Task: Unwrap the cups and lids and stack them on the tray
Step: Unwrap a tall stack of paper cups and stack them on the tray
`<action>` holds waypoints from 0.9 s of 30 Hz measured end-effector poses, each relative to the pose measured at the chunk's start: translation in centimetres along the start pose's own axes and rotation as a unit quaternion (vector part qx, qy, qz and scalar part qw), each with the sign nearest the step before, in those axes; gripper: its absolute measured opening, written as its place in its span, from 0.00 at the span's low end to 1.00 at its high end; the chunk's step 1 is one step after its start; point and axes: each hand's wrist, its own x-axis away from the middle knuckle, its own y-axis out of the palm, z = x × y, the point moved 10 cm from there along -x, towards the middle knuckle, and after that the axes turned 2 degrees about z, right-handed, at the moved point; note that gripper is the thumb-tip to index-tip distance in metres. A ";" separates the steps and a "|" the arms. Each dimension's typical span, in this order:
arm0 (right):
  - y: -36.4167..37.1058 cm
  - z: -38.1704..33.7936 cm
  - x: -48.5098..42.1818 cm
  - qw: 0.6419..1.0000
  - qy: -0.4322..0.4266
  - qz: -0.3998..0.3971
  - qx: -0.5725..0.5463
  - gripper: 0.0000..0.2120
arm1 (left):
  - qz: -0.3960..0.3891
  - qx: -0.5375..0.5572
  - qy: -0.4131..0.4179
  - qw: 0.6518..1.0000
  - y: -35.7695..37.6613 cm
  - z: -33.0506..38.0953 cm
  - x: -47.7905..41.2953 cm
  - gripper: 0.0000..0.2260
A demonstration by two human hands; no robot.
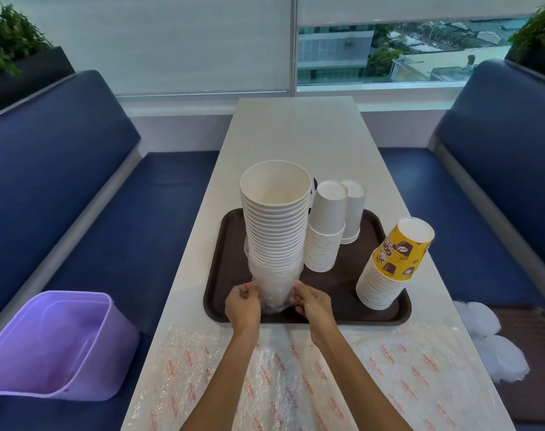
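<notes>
Both hands, left hand (pixel 243 303) and right hand (pixel 310 301), pinch clear wrap (pixel 272 301) bunched round tall white cup stack (pixel 276 225) upright on brown tray (pixel 333 284).

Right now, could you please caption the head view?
Left hand and right hand grip clear plastic wrap round tall white cup stack on brown tray.
</notes>
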 end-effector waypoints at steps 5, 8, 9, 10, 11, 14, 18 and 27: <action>-1.2 0.4 -1.9 0.990 0.001 0.050 0.133 0.11 | 0.002 -0.155 0.051 0.987 -0.3 0.5 -1.5 0.04; -1.4 -0.7 -2.8 0.967 -0.020 0.066 0.247 0.10 | -0.019 -0.220 0.076 0.972 0.4 1.0 -1.9 0.02; -1.2 -1.0 -2.9 0.958 -0.027 0.067 0.278 0.11 | -0.027 -0.232 0.081 0.969 0.6 1.1 -2.0 0.02; -1.1 -1.2 -2.9 0.951 -0.031 0.065 0.301 0.12 | -0.033 -0.242 0.085 0.966 0.8 1.2 -2.1 0.03; -1.1 -1.2 -2.9 0.946 -0.033 0.061 0.317 0.13 | -0.037 -0.250 0.090 0.963 0.8 1.1 -2.2 0.04; -1.7 -1.4 -2.6 0.949 -0.033 0.062 0.306 0.08 | -0.030 -0.231 0.088 0.968 0.3 1.0 -2.3 0.04; -3.1 -3.6 -0.4 0.981 -0.113 0.110 0.113 0.09 | 0.018 -0.055 0.100 0.993 -1.7 2.7 -0.6 0.11; 2.3 -3.5 2.6 0.995 -0.073 -0.030 -0.066 0.17 | -0.078 0.120 -0.030 0.989 2.0 3.0 2.7 0.26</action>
